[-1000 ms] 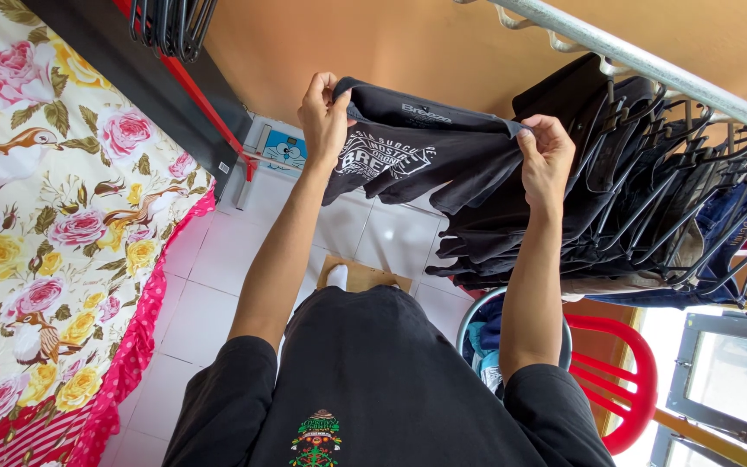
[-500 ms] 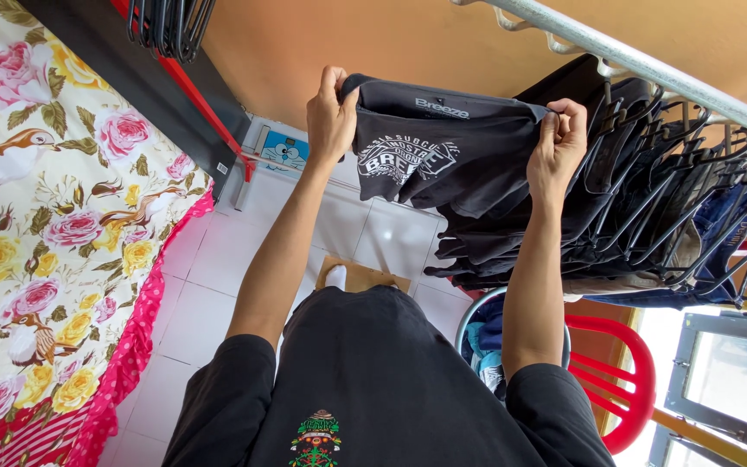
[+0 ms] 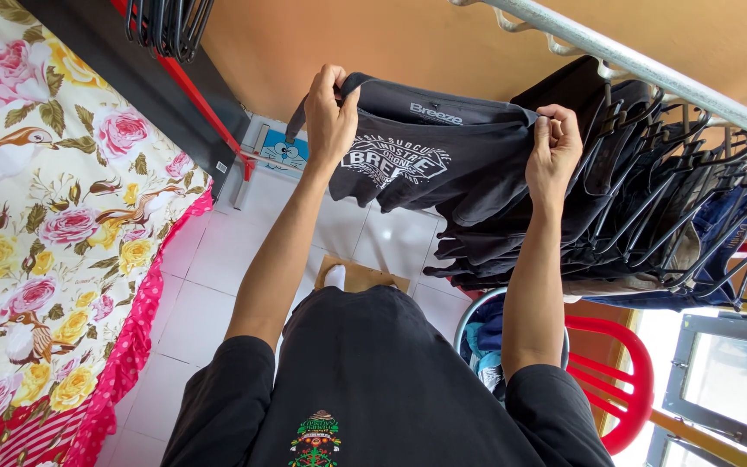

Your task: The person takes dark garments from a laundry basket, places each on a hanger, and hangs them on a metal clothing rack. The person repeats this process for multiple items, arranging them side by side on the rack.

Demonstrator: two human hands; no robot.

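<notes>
— What are the hands doing?

— The left hand [image 3: 330,117] is closed on one top corner of a dark grey shirt [image 3: 443,156], fingers curled over the soft cotton. The right hand [image 3: 551,147] pinches the other corner the same way.

— Where is the shirt?

— Stretched between the hands, raised in front of the person, limp and creased, with a white print on it.

— And around it?

— Just to the right, dark clothes [image 3: 633,190] hang bunched on thin black hangers from a round metal rail [image 3: 650,65]. Below stands a glossy red plastic chair [image 3: 624,380] on white floor tiles [image 3: 209,277]. Left lies a flowered bedsheet [image 3: 54,216].
</notes>
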